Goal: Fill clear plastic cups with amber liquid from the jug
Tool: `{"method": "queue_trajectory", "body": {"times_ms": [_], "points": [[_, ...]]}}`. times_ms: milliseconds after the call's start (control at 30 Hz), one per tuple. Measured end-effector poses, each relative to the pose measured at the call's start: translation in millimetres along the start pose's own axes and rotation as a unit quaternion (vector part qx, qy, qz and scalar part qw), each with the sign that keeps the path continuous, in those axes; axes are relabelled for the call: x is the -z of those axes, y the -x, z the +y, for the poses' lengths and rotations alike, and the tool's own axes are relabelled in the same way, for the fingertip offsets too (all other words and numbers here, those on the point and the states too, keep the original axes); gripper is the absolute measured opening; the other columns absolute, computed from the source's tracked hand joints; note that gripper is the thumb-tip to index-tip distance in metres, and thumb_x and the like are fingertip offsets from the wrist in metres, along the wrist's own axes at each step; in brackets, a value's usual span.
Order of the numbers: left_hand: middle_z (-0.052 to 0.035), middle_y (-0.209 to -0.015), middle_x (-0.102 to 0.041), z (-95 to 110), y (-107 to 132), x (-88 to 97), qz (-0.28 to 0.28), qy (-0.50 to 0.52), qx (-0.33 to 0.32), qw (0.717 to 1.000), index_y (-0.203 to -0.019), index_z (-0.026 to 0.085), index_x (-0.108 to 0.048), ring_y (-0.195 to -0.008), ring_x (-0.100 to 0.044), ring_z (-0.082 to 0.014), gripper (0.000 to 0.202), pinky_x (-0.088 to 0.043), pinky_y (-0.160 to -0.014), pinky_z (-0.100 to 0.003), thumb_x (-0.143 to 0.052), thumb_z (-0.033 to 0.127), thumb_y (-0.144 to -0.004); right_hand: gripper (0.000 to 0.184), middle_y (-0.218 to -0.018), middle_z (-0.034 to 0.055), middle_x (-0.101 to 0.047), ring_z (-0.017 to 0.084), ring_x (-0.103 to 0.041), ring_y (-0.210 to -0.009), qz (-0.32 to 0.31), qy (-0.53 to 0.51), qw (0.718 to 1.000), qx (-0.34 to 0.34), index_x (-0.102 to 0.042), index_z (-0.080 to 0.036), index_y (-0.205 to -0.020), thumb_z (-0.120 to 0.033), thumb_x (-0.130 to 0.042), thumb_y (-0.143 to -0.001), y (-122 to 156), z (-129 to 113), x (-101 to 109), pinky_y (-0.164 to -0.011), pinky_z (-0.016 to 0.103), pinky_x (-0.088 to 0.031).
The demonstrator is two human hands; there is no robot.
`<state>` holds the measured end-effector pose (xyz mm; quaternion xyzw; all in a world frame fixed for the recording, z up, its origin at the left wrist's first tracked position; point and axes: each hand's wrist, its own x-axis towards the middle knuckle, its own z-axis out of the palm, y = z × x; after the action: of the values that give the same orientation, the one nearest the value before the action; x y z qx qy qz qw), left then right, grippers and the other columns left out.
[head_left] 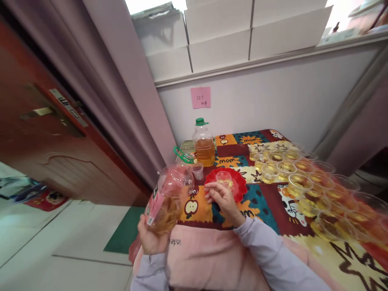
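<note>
My left hand point(151, 238) grips a large clear plastic jug point(169, 210) low on its body. The jug has a pink label and amber liquid inside, and it leans with its top toward the right. My right hand point(221, 198) is over the near edge of a red scalloped plate point(241, 186), fingers curled in toward the thumb. Whether anything small is between them I cannot make out. Just beyond those fingers, a clear plastic cup point(223, 176) sits on the plate.
A second jug point(204, 151) with a green cap stands at the back of the table. Beside it are a small stack of clear cups point(198, 171) and a green handle point(182, 154). Several cups of yellow liquid point(287, 167) crowd the right side. A wooden door point(60, 153) stands left.
</note>
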<state>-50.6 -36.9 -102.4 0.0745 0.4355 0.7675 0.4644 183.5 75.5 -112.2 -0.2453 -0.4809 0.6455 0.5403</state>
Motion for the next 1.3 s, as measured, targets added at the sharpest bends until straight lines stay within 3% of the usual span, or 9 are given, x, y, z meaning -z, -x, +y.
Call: {"method": "queue_trajectory", "body": {"times_ms": [133,267,367,467,600,800,1000,1300], "points": [[-0.0107,-0.106,-0.082,6,7,-6.6,0.043,-0.018,-0.004,0.999,-0.123,0.026,-0.074,-0.106,-0.078,-0.0367,0.048,-0.067,-0.086,-0.052,-0.068,0.059,-0.088,0.061,-0.130,0.0112,-0.075,0.026,-0.078,-0.105,0.012,-0.051,0.998,-0.027,-0.069,-0.028,-0.135,-0.053,-0.090,-0.082,7,12,2,-0.089,0.042,-0.067],[-0.0047,-0.104,-0.084,11,11,-19.8,0.030,-0.035,-0.018,0.999,-0.126,0.027,-0.076,-0.098,-0.079,-0.0294,0.042,-0.067,-0.088,-0.046,-0.059,0.051,-0.096,0.073,-0.149,0.0141,-0.066,0.031,-0.073,-0.125,0.033,-0.062,0.997,-0.025,-0.065,-0.031,-0.144,-0.050,-0.094,-0.080,9,10,6,-0.108,0.051,-0.060],[-0.0052,-0.109,-0.084,16,13,-28.1,0.013,-0.050,-0.033,0.998,-0.130,0.025,-0.076,-0.100,-0.080,-0.0269,0.043,-0.067,-0.092,-0.040,-0.057,0.047,-0.098,0.074,-0.152,0.0131,-0.066,0.033,-0.072,-0.129,0.036,-0.068,0.997,-0.028,-0.067,-0.032,-0.143,-0.050,-0.095,-0.078,10,11,7,-0.109,0.053,-0.060],[-0.0058,-0.107,-0.085,20,14,-33.8,0.021,-0.070,-0.036,0.997,-0.129,0.024,-0.076,-0.104,-0.080,-0.0291,0.043,-0.067,-0.092,-0.041,-0.060,0.046,-0.096,0.079,-0.151,0.0116,-0.068,0.034,-0.072,-0.129,0.034,-0.077,0.996,-0.033,-0.069,-0.033,-0.144,-0.048,-0.099,-0.073,11,14,3,-0.104,0.053,-0.064],[-0.0021,-0.102,-0.086,25,13,-38.3,0.052,-0.106,-0.040,0.992,-0.123,0.028,-0.077,-0.095,-0.081,-0.0295,0.039,-0.069,-0.090,-0.046,-0.065,0.047,-0.091,0.078,-0.155,0.0099,-0.066,0.035,-0.073,-0.127,0.038,-0.087,0.995,-0.043,-0.071,-0.034,-0.142,-0.044,-0.100,-0.070,15,19,-5,-0.102,0.054,-0.066],[-0.0037,-0.097,-0.086,35,5,-38.2,0.069,-0.116,-0.052,0.989,-0.119,0.021,-0.078,-0.083,-0.082,-0.0261,0.041,-0.068,-0.086,-0.039,-0.071,0.043,-0.085,0.077,-0.157,0.0086,-0.064,0.035,-0.072,-0.131,0.050,-0.103,0.992,-0.058,-0.071,-0.034,-0.143,-0.043,-0.100,-0.072,19,21,-10,-0.104,0.055,-0.066],[-0.0051,-0.104,-0.085,43,1,-43.0,0.031,-0.134,-0.063,0.989,-0.122,0.021,-0.078,-0.096,-0.082,-0.0311,0.045,-0.068,-0.089,-0.042,-0.074,0.042,-0.083,0.074,-0.155,0.0087,-0.067,0.034,-0.076,-0.124,0.061,-0.113,0.990,-0.065,-0.073,-0.033,-0.140,-0.043,-0.100,-0.072,17,23,-8,-0.109,0.057,-0.063],[-0.0046,-0.106,-0.086,49,2,-56.6,0.031,-0.172,-0.084,0.981,-0.116,0.021,-0.078,-0.105,-0.081,-0.0341,0.045,-0.068,-0.089,-0.044,-0.081,0.046,-0.079,0.070,-0.148,0.0069,-0.072,0.032,-0.078,-0.119,0.064,-0.121,0.987,-0.079,-0.074,-0.032,-0.140,-0.042,-0.098,-0.075,17,18,-8,-0.109,0.052,-0.063]]}}
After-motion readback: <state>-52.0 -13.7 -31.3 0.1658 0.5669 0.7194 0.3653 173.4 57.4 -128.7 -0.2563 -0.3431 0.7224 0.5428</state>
